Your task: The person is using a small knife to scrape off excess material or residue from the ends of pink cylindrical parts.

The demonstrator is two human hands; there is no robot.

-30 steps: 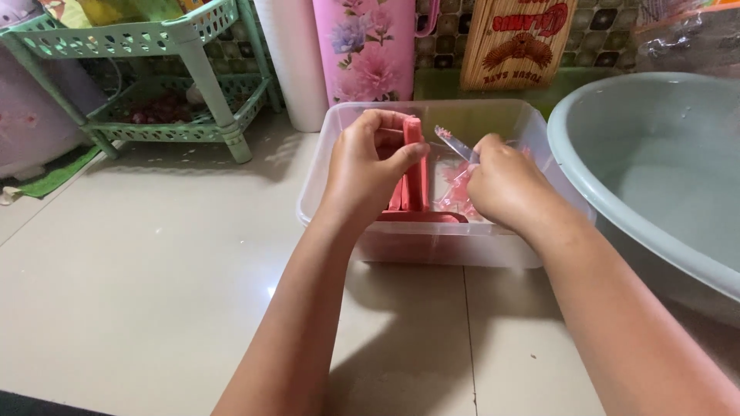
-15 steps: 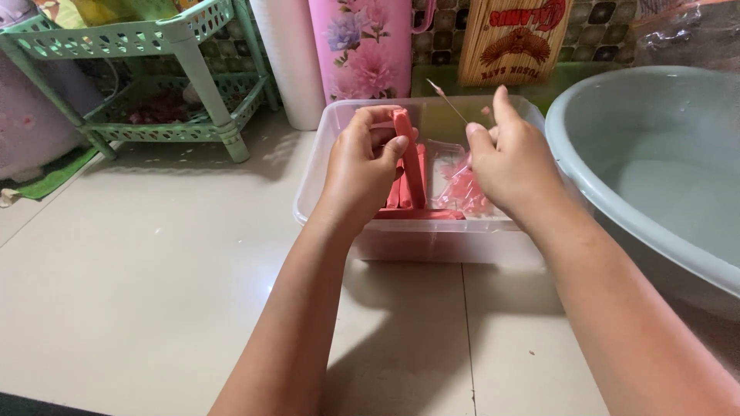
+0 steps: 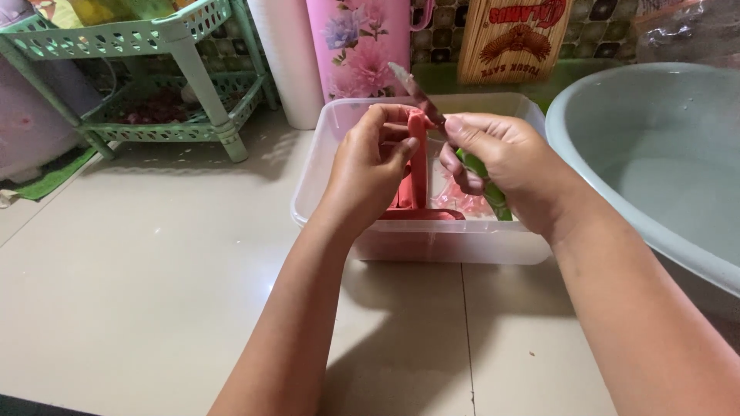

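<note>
My left hand (image 3: pixel 368 166) holds a red sausage (image 3: pixel 418 162) upright over a clear plastic container (image 3: pixel 324 142) on the tiled floor. My right hand (image 3: pixel 509 162) grips a knife (image 3: pixel 412 88) with a green handle. The blade points up and to the left, and it crosses the top of the sausage. More red sausage pieces and crumpled clear wrappers (image 3: pixel 462 202) lie in the container under my hands. My fingers hide most of the knife handle.
A large grey-green basin (image 3: pixel 655 169) stands close on the right. A green plastic rack (image 3: pixel 154 46) is at the back left. Behind the container stand a white cylinder (image 3: pixel 289 54), a pink flowered jug (image 3: pixel 362 46) and a wooden board (image 3: pixel 512 38).
My right hand has come up out of the container with the knife and moved left to the sausage's top. My left hand has kept the sausage nearly still.
</note>
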